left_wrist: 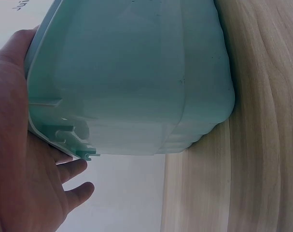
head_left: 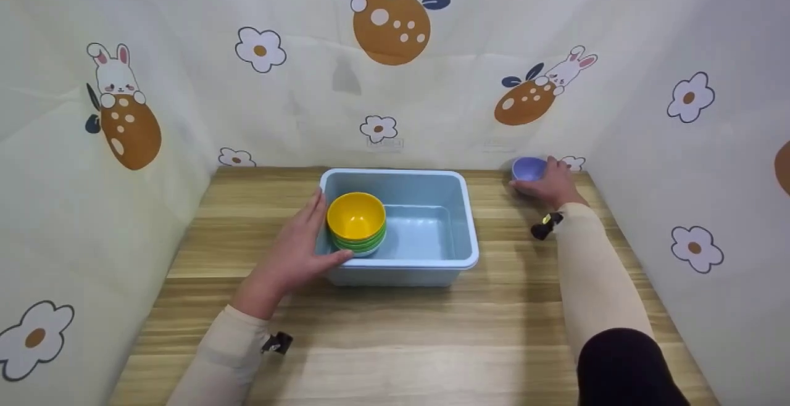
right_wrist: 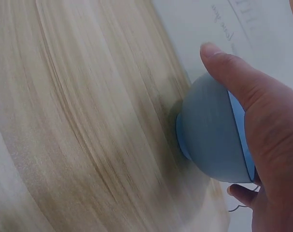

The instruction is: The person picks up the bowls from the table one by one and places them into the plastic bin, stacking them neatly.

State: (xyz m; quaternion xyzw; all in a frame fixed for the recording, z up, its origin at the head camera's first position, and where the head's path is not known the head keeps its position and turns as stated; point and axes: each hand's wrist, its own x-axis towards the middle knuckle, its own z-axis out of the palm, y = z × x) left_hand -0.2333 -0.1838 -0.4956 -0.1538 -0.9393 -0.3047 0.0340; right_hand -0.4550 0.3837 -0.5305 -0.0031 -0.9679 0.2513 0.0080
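At the back right of the table, my right hand (head_left: 554,184) grips a small purple bowl (head_left: 528,169), thumb on one side and fingers on the other. The bowl looks blue in the right wrist view, upright with its foot (right_wrist: 182,137) close over the wood. My left hand (head_left: 298,247) rests at the front left corner of a light blue plastic basin (head_left: 398,263), its fingers extended along the left rim and its thumb on the front rim. Inside, against the left wall, stands a stack of bowls, a yellow bowl (head_left: 357,216) on top of green ones (head_left: 364,245).
The wooden table (head_left: 395,344) meets a pale cloth wall (head_left: 296,103) printed with rabbits and flowers behind it, and more cloth hangs at both sides. The basin stands mid-table toward the back. Each wrist carries a small black device (head_left: 545,226).
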